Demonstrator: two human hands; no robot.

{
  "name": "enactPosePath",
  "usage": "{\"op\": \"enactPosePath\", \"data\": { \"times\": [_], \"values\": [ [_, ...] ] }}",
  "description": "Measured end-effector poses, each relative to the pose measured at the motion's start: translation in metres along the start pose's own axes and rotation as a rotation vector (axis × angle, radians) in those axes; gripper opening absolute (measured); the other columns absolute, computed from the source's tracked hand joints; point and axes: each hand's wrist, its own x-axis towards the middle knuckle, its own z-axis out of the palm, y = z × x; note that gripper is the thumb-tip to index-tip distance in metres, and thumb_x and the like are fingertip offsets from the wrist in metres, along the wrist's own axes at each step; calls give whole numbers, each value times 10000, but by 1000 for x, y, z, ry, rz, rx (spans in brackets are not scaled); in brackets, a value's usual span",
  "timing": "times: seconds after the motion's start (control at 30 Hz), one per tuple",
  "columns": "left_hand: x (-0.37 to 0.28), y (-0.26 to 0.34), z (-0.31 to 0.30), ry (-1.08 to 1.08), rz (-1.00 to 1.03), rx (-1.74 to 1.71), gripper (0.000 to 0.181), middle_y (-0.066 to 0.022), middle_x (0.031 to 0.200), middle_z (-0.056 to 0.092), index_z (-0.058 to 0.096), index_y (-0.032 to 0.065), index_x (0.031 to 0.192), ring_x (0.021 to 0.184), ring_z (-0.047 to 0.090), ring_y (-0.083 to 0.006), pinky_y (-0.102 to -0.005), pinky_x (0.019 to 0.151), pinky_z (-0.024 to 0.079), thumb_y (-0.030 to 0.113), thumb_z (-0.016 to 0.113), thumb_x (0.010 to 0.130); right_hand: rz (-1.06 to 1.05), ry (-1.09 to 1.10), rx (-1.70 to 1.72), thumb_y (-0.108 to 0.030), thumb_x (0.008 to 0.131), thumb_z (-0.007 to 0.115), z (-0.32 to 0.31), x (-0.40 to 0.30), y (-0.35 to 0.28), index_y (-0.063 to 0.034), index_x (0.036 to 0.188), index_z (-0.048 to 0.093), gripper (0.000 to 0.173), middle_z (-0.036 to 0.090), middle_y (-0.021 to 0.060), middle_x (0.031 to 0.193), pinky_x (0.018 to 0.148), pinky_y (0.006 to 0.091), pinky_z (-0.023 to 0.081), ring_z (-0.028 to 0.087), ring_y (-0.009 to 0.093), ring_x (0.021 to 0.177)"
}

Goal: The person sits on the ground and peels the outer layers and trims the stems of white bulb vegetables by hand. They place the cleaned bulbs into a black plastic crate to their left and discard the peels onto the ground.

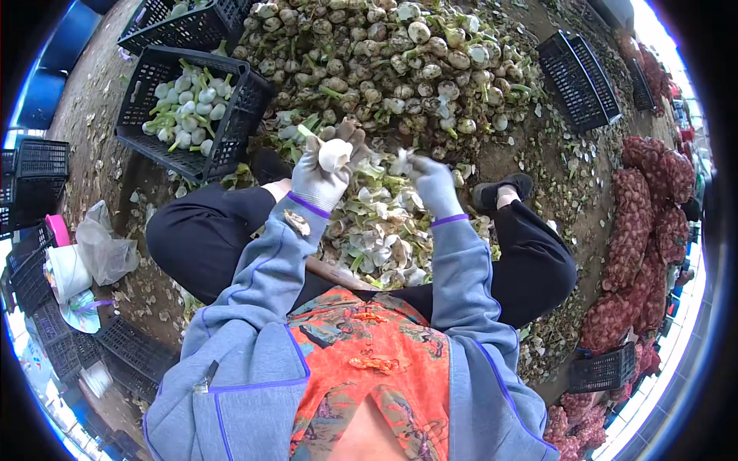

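A white, peeled garlic bulb [334, 155] with a short green stem lies in my gloved left hand [324, 173], its fingers curled around it. To the right, my gloved right hand [431, 180] pinches a pale piece of garlic skin [402, 161], somewhat blurred. The two hands are apart. Beneath and between them spreads a heap of stripped garlic skins and leaves [380, 230]. Beyond the hands rises a large pile of unpeeled, soil-stained garlic bulbs [375, 63]. A black plastic crate [144, 138] at the left holds clean white garlic bulbs [190, 106].
Another black crate [184, 31] stands at the far left. Empty-looking black crates [579, 80] sit at the far right. Red mesh sacks of garlic [628, 230] line the right side. At the left are a clear plastic bag [104, 245] and a white bucket [68, 271].
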Motion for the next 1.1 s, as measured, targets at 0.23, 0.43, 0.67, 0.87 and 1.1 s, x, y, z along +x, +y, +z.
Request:
{"op": "enactPosePath", "data": {
  "times": [0.23, 0.43, 0.67, 0.87, 1.1],
  "values": [
    [-6, -15, -17, 157, 15, 151, 364, -164, 1187, 559, 532, 57, 1124, 1119, 518, -333, -506, 994, 386, 347, 523, 903, -627, 204, 29, -60, 717, 734, 30, -34, -105, -15, 1106, 596, 416, 629, 122, 967, 779, 311, 498, 628, 231, 867],
    [7, -3, -35, 448, -66, -38, 309, -137, 1164, 579, 577, 127, 1001, 1126, 511, -364, -593, 941, 398, 405, 470, 919, -451, -267, 144, -78, 782, 659, 32, -50, -98, -5, 884, 641, 127, 645, 142, 785, 714, 342, 490, 627, 263, 751],
    [13, 5, -29, 345, 69, -127, 350, -165, 1158, 576, 560, 63, 1081, 1091, 533, -381, -518, 887, 485, 365, 524, 909, 104, -415, -471, -313, 789, 623, 27, -34, -28, -109, 1102, 646, 374, 658, 177, 978, 850, 385, 477, 628, 310, 929],
    [21, 0, -41, 323, -143, -177, 486, -157, 1190, 556, 508, 41, 1192, 1069, 564, -332, -447, 814, 539, 409, 560, 879, -193, 353, -537, -217, 766, 710, 14, 9, 76, -24, 993, 662, 301, 668, 135, 890, 773, 306, 490, 641, 238, 831],
    [14, -33, -31, 322, 12, 194, 403, -157, 1099, 587, 526, 33, 1112, 973, 589, -284, -453, 838, 501, 386, 522, 918, -58, -27, 983, 65, 752, 651, 34, -8, -83, 14, 1298, 452, 583, 615, 74, 1047, 818, 253, 481, 578, 134, 939]
  ]
}}
